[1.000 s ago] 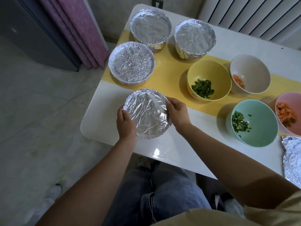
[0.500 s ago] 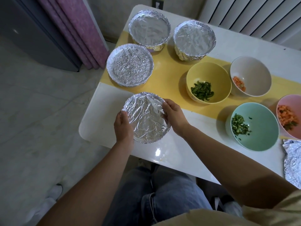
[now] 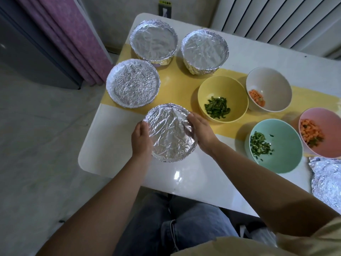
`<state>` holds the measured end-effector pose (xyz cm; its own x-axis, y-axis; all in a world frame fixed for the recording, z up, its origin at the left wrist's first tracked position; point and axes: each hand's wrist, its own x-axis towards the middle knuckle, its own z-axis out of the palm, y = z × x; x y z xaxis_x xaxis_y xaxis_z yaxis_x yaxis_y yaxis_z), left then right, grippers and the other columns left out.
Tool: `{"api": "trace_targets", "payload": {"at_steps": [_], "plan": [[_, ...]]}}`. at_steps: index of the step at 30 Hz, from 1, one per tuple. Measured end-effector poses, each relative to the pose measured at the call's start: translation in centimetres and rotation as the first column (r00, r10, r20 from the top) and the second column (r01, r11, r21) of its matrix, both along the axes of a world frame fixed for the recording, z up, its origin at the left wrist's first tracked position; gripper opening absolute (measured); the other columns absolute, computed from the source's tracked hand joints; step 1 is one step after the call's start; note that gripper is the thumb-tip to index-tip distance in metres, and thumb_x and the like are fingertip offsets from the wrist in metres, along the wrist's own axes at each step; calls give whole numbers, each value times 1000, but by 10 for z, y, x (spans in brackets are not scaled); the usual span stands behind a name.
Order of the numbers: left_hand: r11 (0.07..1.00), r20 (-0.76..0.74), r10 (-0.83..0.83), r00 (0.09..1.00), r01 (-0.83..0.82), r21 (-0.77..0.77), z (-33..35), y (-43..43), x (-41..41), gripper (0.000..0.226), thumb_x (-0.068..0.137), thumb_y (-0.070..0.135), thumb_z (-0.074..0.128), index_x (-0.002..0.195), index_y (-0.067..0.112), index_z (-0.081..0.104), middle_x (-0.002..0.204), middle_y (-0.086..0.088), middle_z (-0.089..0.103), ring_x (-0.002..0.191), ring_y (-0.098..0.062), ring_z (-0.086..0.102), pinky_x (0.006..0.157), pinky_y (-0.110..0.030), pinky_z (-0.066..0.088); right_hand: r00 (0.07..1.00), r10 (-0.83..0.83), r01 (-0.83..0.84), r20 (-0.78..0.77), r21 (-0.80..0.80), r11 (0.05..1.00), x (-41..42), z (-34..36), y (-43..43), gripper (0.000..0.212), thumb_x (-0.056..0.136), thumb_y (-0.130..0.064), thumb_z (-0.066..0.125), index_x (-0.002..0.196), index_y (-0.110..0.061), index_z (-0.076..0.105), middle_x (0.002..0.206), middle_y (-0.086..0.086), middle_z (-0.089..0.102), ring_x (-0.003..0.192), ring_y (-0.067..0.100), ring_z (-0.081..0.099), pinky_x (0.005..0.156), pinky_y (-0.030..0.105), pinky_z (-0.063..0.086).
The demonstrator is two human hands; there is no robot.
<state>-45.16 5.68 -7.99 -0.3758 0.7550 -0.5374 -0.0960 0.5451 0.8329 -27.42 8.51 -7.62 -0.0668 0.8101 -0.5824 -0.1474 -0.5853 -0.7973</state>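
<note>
Cupping round crinkled foil-covered bowl point(image 3: 169, 133), both hands.

Foil-covered bowl point(image 3: 169, 133) at table point(image 3: 110, 154) front — three covered bowls point(image 3: 132, 84) behind, open bowls point(image 3: 223, 98) right.

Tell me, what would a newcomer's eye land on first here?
First, the left hand and right hand grip the rim of a foil-covered bowl near the front of the white table. Behind it, three more foil-covered bowls shine at the far left corner. To the right, a yellow bowl, white bowl, mint bowl and pink bowl hold chopped green and orange vegetables.
</note>
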Motion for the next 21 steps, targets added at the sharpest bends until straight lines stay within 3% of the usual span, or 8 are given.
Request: {"api": "trace_targets", "payload": {"at_steps": [3,5,6,8,9,14,17,21], "plan": [[1000,-43,7,999,-6,29,1,1,2,24,105,26,38,89,26,56,92,12,57,100,-14,54,102,-49,47,1000,-19,19,-12,-11,1000,-3,-7,-5,27,106,-21,38,89,-24,60,68,-7,54,69,10,52,65,22,43],[1000,-46,17,999,-16,22,1,1,2,22,105,26,38,104,19,59,104,5,59,104,-14,55,104,-47,46,1000,9,-10,-29,-19,1000,-1,-7,-7,22,105,-24,39,100,-23,61,73,-11,61,73,9,55,68,22,44],[1000,-43,15,999,-15,15,0,3,2,25,105,26,37,106,17,60,106,5,59,105,-14,55,104,-46,46,999,18,-19,-45,-15,1000,0,-7,-6,22,104,-30,43,114,-21,60,89,-12,67,84,8,61,75,23,49],[1000,-36,20,999,-19,22,-1,7,4,25,105,27,37,94,22,59,97,12,59,102,-14,54,104,-46,46,998,-21,19,-66,-25,999,6,-6,-4,51,98,-48,49,137,-15,49,126,-2,63,112,16,61,95,35,49],[999,-39,24,999,-22,34,0,9,6,25,105,27,37,91,23,57,94,12,58,100,-14,53,103,-46,47,996,-74,72,-50,-44,996,10,-4,-3,60,96,-53,48,137,-10,48,128,5,63,114,21,61,98,39,48],[998,-73,62,995,-60,30,-9,14,11,27,105,27,37,110,12,60,97,5,59,101,-22,56,100,-42,48,920,-369,299,-131,-374,878,45,1,-2,56,95,-60,42,113,-7,47,88,13,60,76,23,60,68,32,57],[991,-10,135,991,-135,-15,-13,16,16,30,103,31,39,113,13,61,106,1,62,111,-29,61,102,-50,47,902,-431,408,-1,-316,856,54,2,10,31,105,-26,32,117,-5,51,69,8,71,62,17,67,63,26,49],[990,-31,138,990,-139,-16,-10,19,22,28,102,30,41,102,10,60,94,-10,63,96,-33,61,98,-56,48,927,-369,374,71,-281,884,59,12,5,40,98,-13,26,117,1,58,74,11,72,66,20,66,60,25,47]]}}
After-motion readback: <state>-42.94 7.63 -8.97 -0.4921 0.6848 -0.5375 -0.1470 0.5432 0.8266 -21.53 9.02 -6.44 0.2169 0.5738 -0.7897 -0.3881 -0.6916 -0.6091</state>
